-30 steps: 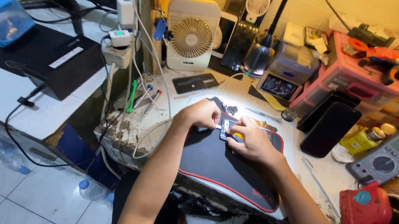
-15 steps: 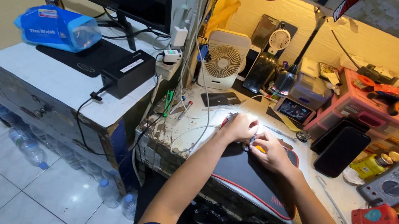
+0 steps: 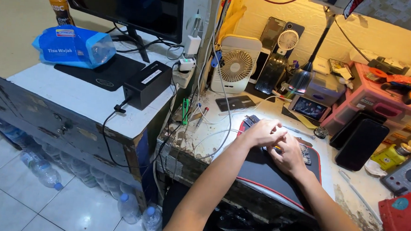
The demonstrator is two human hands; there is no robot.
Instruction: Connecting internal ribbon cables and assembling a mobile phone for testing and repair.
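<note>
Both hands are kept together over the black work mat (image 3: 268, 172), as 0.5 s and 1 s ago; only the view has swung left, so the work appears unchanged and ongoing. The left hand (image 3: 260, 132) is curled with fingertips pressed down on a small flat device (image 3: 305, 154), most of it hidden beneath the hands. The right hand (image 3: 290, 155) is closed just beside it, touching the left; what is pinched cannot be told. Beyond the grip a small white fan (image 3: 236, 65) stands, and a dark phone (image 3: 361, 143) lies to its right.
</note>
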